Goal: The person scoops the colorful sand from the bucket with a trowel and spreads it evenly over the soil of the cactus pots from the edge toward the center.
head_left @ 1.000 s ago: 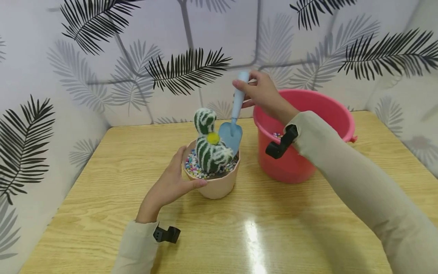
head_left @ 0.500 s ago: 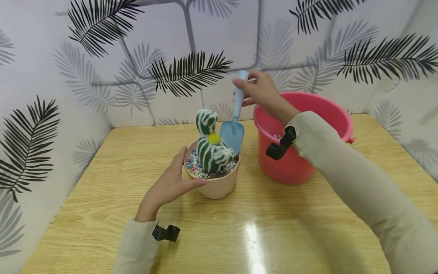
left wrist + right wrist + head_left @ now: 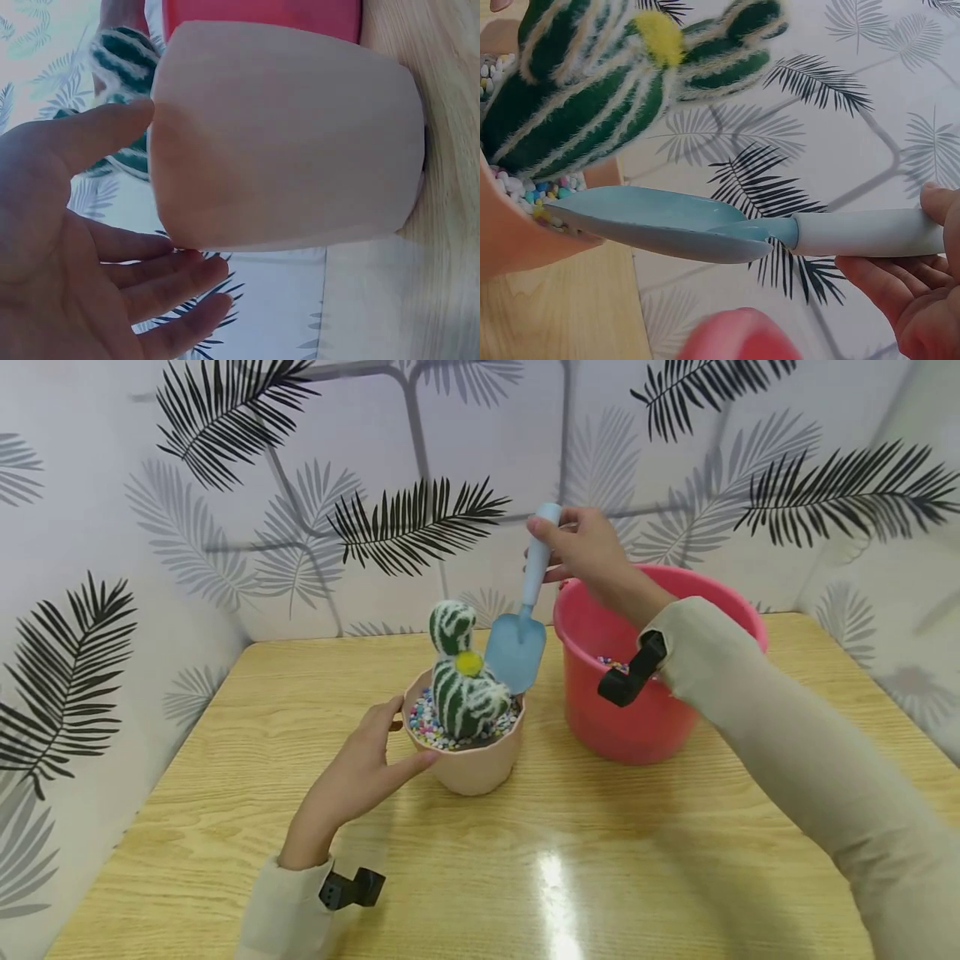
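A felt-like green and white striped cactus [image 3: 452, 697] with a yellow flower stands in a pale peach pot [image 3: 476, 772], among small multicoloured pebbles [image 3: 536, 191]. My left hand [image 3: 351, 781] is at the pot's left side. Its fingers are loosely spread, with the thumb and a fingertip at the rim in the left wrist view. By its handle, my right hand [image 3: 592, 552] grips a light blue hand trowel [image 3: 516, 652]. The trowel stands tilted, blade down, its tip at the pot's right rim, close to the pebbles. No pebbles show on the blade.
Right of the pot stands a pink bucket [image 3: 630, 718], with more coloured pebbles [image 3: 613, 664] inside; my right forearm crosses over it. Everything stands on a wooden table [image 3: 300, 693], with a leaf-patterned wall [image 3: 487, 435] behind.
My left hand has loosened from the pot and drawn slightly left. The right hand has lifted the trowel a little up and right. The pot has barely moved.
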A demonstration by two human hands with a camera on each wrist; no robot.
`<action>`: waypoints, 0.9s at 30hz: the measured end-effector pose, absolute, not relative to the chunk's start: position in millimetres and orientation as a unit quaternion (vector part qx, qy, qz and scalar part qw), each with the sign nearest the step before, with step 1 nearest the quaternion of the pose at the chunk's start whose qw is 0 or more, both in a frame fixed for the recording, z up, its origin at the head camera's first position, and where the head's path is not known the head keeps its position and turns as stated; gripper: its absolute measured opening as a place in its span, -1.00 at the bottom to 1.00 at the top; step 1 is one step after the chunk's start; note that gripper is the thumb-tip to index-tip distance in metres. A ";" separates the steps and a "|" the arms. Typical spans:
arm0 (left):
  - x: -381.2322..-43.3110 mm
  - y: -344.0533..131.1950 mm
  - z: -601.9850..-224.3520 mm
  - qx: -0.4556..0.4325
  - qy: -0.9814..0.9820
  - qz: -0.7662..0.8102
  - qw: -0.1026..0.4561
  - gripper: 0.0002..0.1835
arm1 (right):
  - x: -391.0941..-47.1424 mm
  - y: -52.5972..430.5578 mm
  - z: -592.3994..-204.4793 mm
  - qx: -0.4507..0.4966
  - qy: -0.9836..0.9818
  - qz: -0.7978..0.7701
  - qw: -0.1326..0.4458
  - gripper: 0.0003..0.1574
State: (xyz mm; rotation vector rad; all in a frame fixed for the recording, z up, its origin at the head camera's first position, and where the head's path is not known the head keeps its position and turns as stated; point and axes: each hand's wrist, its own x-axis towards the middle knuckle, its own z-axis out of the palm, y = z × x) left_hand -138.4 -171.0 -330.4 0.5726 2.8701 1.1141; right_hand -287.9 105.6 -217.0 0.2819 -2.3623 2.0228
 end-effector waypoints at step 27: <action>-93.3 -142.4 -305.9 0.127 0.933 0.336 -0.001 -0.33 | -281.3 142.3 -178.5 0.105 -0.731 0.670 0.070 -0.56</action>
